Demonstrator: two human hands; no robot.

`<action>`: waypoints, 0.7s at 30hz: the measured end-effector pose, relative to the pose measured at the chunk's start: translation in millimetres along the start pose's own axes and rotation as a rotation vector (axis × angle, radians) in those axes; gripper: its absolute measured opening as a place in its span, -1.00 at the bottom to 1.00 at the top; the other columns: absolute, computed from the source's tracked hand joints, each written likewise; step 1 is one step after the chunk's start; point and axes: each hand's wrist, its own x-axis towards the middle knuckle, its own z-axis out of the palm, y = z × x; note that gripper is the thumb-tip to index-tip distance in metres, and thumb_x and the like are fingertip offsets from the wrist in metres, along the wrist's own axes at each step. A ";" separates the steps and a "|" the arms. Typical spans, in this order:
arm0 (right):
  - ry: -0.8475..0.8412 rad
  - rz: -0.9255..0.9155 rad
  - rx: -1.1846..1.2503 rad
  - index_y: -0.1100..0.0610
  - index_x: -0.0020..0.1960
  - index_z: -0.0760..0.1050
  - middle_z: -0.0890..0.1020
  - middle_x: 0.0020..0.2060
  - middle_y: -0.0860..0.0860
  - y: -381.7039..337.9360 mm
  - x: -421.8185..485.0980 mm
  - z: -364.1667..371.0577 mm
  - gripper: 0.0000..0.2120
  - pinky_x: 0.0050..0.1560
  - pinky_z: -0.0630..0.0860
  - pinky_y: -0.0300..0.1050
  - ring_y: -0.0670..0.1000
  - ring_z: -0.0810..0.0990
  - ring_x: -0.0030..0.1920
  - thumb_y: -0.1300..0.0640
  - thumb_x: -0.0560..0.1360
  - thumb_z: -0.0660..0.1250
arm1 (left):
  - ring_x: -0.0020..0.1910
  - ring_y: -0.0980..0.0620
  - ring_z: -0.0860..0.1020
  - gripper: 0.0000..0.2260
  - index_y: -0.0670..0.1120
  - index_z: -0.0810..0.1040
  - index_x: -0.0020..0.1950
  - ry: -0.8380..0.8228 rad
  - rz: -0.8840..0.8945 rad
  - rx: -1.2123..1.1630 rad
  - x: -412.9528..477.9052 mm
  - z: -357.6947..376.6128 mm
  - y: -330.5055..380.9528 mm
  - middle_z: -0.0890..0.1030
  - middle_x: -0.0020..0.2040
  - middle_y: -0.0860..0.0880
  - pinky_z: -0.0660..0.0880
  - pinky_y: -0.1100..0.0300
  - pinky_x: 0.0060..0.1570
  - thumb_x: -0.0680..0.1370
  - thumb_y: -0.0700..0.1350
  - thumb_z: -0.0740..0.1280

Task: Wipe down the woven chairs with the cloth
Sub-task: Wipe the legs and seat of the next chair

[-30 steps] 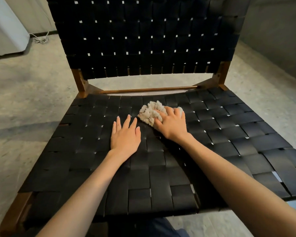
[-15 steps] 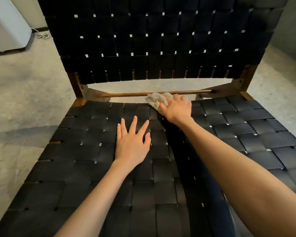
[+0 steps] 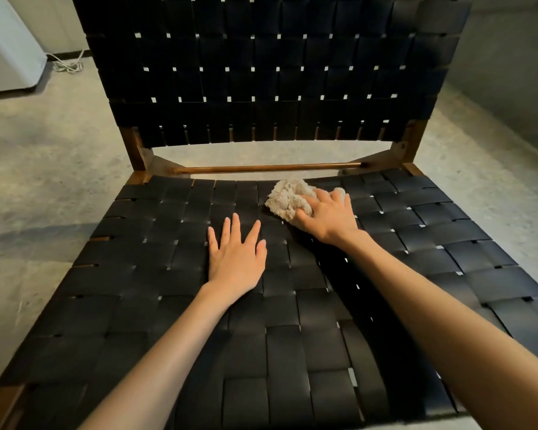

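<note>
A chair with black woven straps and a brown wooden frame fills the view; its seat [image 3: 156, 274] spreads below me and its backrest [image 3: 261, 72] rises behind. A crumpled beige cloth [image 3: 288, 198] lies on the seat near the back rail, right of centre. My right hand [image 3: 326, 218] presses on the cloth with fingers curled over it. My left hand [image 3: 235, 259] rests flat on the middle of the seat, fingers spread, holding nothing.
A wooden rail [image 3: 267, 168] crosses the gap between seat and backrest. Grey concrete floor [image 3: 44, 169] surrounds the chair. A white appliance [image 3: 3, 54] stands at the far left with a coiled white cord [image 3: 67, 63] beside it. A grey wall [image 3: 510, 72] runs along the right.
My right hand pushed the cloth from mid-seat to the back rail, then drew it slightly back toward me. My left hand stayed flat on the seat.
</note>
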 end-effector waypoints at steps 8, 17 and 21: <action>-0.027 -0.039 0.012 -0.10 0.38 0.37 0.39 0.38 0.02 -0.8 -112.0 -17.9 -0.54 0.39 0.10 0.09 0.15 0.25 0.30 -0.20 0.57 0.01 | 0.54 -0.08 -0.13 -0.54 0.01 -0.03 0.56 -0.033 0.031 -0.008 -35.5 -8.9 10.8 -0.07 0.56 -0.13 -0.19 0.01 0.47 0.66 0.07 -0.11; 0.101 -0.015 -0.021 -0.09 0.22 0.52 0.53 0.19 -0.08 -15.1 -217.2 -31.8 -0.56 0.30 0.19 -0.07 0.06 0.31 0.15 -0.19 0.53 0.01 | 0.53 -0.16 -0.12 -0.55 0.07 0.02 0.55 -0.072 0.056 -0.061 -61.8 -10.2 30.4 -0.03 0.57 -0.09 -0.17 -0.03 0.47 0.66 0.08 -0.06; 0.172 -0.037 -0.001 -0.07 0.17 0.56 0.54 0.15 -0.07 -20.2 -248.4 -34.0 -0.48 0.30 0.21 -0.05 0.04 0.33 0.12 -0.22 0.49 -0.06 | 0.53 -0.13 -0.08 -0.56 0.06 0.05 0.55 -0.051 0.061 -0.077 -64.6 -10.1 32.6 0.00 0.57 -0.07 -0.15 -0.04 0.47 0.66 0.06 -0.04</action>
